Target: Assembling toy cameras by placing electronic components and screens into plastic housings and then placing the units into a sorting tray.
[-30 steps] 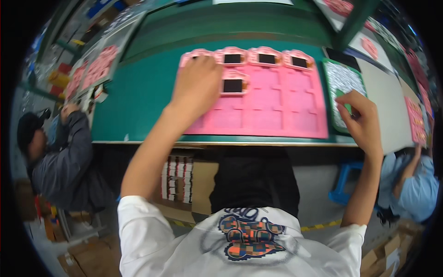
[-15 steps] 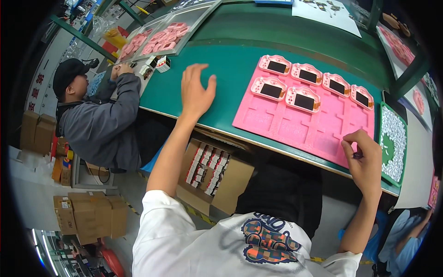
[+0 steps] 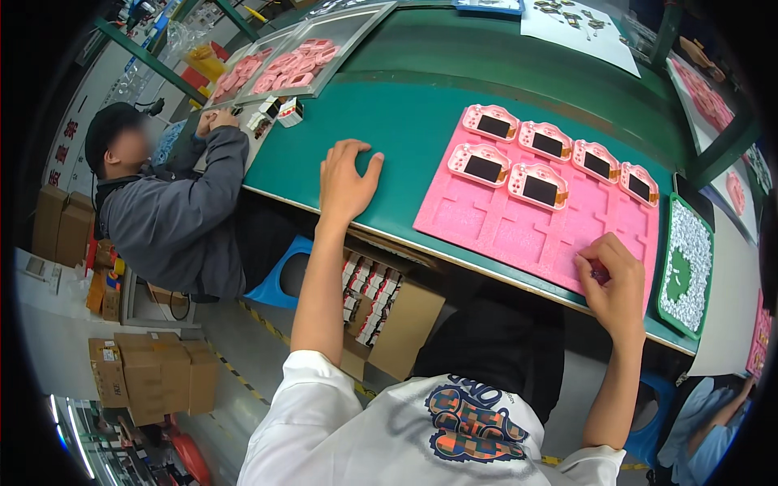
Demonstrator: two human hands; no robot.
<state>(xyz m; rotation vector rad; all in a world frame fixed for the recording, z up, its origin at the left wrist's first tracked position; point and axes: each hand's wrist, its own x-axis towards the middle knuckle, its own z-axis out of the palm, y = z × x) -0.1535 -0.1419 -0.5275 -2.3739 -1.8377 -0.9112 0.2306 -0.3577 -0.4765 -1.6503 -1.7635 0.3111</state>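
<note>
Right hand (image 3: pixel 613 283), closed around a small dark item (image 3: pixel 600 272): nearer the pink housings (image 3: pixel 539 188) (beyond it, leftward). Left hand (image 3: pixel 347 182), loosely spread: left of the pink tray (image 3: pixel 517 230).

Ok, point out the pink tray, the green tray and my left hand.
Pink tray (image 3: pixel 459 215): head view, bare recess, front left.
Green tray (image 3: pixel 679 267): head view, bare patch of base.
Left hand (image 3: pixel 347 183): head view, back of the hand.
</note>
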